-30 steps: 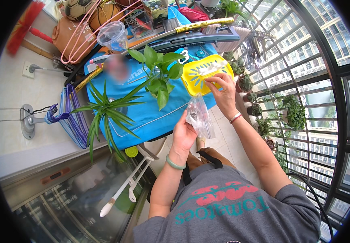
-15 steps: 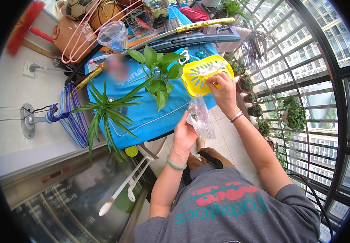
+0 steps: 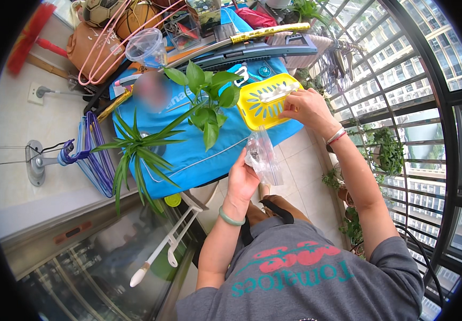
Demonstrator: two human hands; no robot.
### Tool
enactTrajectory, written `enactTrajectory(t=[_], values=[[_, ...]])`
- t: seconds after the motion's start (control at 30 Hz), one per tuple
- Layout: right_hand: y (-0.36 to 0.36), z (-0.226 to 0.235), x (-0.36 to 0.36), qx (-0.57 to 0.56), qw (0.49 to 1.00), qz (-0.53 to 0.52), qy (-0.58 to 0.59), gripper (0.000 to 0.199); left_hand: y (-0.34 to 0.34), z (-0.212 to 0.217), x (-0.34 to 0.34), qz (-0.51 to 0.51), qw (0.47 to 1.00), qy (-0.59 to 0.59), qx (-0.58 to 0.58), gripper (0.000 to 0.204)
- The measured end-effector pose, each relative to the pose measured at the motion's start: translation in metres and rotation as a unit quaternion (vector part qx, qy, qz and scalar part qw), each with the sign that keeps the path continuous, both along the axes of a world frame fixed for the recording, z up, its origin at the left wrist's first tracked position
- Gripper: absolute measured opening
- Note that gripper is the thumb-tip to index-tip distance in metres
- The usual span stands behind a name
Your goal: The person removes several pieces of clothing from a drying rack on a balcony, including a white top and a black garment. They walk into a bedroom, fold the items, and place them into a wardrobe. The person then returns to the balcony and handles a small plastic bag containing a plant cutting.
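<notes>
My left hand (image 3: 243, 177) is closed on a clear plastic zip bag (image 3: 263, 159), which hangs just below the near edge of a yellow slotted basket (image 3: 250, 114). Something small and dark shows through the bag's upper part; its exact kind is unclear. White slender pieces (image 3: 276, 93) lie across the basket. At the basket's right side, my right hand (image 3: 312, 109) has its fingers curled together beside the white pieces. Whatever those fingers pinch, if anything, is hidden.
A blue cloth (image 3: 199, 160) covers the table under the basket. A leafy potted plant (image 3: 209, 107) and a spiky plant (image 3: 137, 142) stand left of my hands. Behind are a clear plastic tub (image 3: 145, 48), balls and a gold-wrapped rod (image 3: 271, 32). Window bars (image 3: 396, 160) run along the right.
My right hand has shifted right, from above the basket's near right part to its right side. My left hand keeps the bag in nearly the same place.
</notes>
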State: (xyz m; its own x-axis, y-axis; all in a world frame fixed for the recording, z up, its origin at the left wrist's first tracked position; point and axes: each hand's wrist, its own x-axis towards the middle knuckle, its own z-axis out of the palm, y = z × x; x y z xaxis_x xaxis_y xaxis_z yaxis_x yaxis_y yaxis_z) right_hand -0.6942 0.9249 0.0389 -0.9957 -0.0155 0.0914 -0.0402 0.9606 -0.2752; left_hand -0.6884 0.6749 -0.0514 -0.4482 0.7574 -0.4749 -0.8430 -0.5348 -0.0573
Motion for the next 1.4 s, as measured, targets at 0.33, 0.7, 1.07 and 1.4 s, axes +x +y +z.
enactTrajectory(t=[0.33, 0.7, 1.07, 1.4], values=[[0.003, -0.003, -0.006, 0.043, 0.997, 0.057, 0.013, 0.027, 0.004, 0.000, -0.005, 0.002, 1.000, 0.002, -0.010, 0.042], [-0.016, -0.015, 0.006, -0.016, 0.997, -0.017, 0.068, 0.029, 0.006, -0.005, -0.004, -0.003, 1.000, 0.000, 0.016, 0.041], [-0.024, -0.018, 0.004, -0.145, 0.984, -0.064, 0.087, 0.013, 0.003, -0.004, -0.003, -0.006, 1.000, -0.005, 0.016, 0.040], [0.013, -0.001, 0.012, -0.042, 0.999, -0.004, 0.018, 0.019, 0.004, 0.002, -0.002, -0.007, 1.000, -0.004, 0.000, 0.041]])
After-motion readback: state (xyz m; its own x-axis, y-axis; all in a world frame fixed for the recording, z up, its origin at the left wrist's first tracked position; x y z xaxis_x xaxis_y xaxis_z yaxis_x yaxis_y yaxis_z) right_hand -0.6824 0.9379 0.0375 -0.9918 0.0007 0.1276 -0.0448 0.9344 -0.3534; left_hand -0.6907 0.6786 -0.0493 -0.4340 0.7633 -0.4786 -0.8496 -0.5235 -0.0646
